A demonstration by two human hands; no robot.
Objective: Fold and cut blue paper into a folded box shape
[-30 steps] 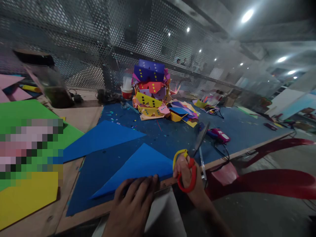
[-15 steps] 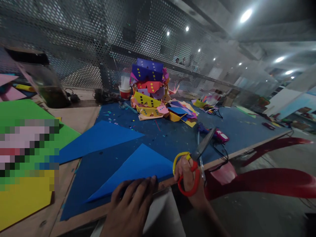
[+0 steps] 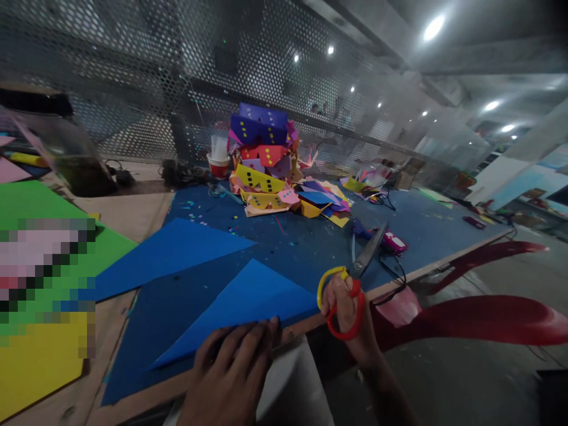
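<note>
Clock positions are taken from the centre of the head view.

Table [image 3: 293, 251]: blue top, spanning the middle. Red chair [image 3: 479, 319]: at 4 o'clock. Front blue sheet [image 3: 251, 302]: at 7 o'clock, triangular, near edge along the table's rim; whether it is doubled cannot be told. Second blue sheet [image 3: 177, 251]: between 8 and 9 o'clock, apart from the first.

Left hand [image 3: 235, 358]: between 6 and 7 o'clock, palm down, fingers laid on the front sheet's near edge; any pinch underneath cannot be confirmed. Right hand [image 3: 346, 307]: between 4 and 5 o'clock, just beside the sheet's right corner, clenched round the scissors [image 3: 360, 269], blades together, pointing towards 1 o'clock.

Change noted: over the last second the right hand has shifted outward and the blades have turned broadside; the left has held position. Finding: blades clear of the paper, no cut under way, sheet steadied.
</note>
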